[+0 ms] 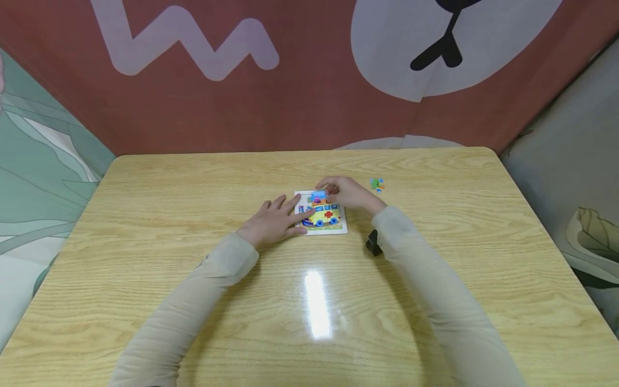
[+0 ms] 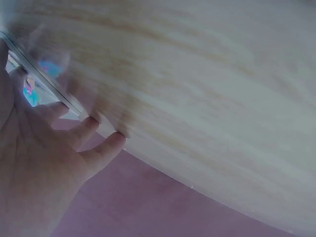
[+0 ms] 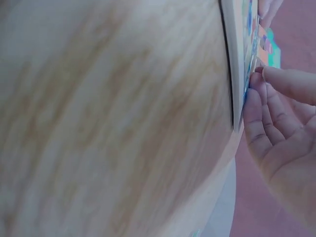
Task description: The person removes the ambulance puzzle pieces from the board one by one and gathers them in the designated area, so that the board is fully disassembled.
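A white-framed jigsaw puzzle board [image 1: 344,229] lies on the table, with a yellow ambulance with a red cross pictured on it. My left hand [image 1: 274,220] rests at the board's left side, fingers spread and some of them over the picture. At the upper part of the board, my right hand [image 1: 349,192] pinches a puzzle piece [image 1: 318,198] in blue and orange with a small pink figure. In the right wrist view that piece [image 3: 271,49] stands tilted up from the board, between thumb and fingertips. Part of the picture is hidden under my fingers.
To the right of the board lies a small green, blue and orange puzzle piece [image 1: 376,185]. A black object [image 1: 373,243] shows beside my right sleeve. The wooden table [image 1: 169,215] ends at a reddish printed backdrop [image 1: 290,113], and a bright reflection lies on its surface.
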The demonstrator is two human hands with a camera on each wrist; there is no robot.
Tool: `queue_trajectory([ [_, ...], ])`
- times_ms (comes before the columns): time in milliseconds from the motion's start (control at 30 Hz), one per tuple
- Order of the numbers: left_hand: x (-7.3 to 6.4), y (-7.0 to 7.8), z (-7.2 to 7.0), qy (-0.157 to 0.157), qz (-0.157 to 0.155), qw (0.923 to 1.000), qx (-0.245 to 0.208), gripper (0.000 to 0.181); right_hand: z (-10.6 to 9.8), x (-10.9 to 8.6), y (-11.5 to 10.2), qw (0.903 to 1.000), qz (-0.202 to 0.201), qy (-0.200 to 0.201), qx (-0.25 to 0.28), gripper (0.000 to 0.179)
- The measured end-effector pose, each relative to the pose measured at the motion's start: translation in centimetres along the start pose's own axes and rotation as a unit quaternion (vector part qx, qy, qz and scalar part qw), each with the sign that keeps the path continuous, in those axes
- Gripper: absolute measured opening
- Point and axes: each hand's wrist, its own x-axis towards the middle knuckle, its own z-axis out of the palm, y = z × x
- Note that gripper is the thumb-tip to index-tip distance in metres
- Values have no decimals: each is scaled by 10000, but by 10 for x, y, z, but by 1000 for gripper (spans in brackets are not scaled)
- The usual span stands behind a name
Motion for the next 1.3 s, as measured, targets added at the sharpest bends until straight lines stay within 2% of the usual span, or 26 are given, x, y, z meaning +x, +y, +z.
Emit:
queue_trajectory([
  [133,1,0,1,3,10,10000,-14,57,-1,0,3,9996,77,140,218,31],
  [367,1,-1,2,-13,-44,10000,-3,58,-11,-8,2,9950,506,611,602,26],
  [533,1,0,1,4,-42,10000,-42,58,-23,-18,6,9887,525,798,1157,31],
  [733,0,1,1,56,22,10000,-19,59,-39,-27,24,9798,536,948,1675,34],
  [967,0,0,2,35,-13,10000,47,59,-57,-49,40,9747,601,1302,1714,36],
  [1300,1,0,2,47,-17,10000,23,59,-74,-71,60,9586,939,1675,2103,47],
])
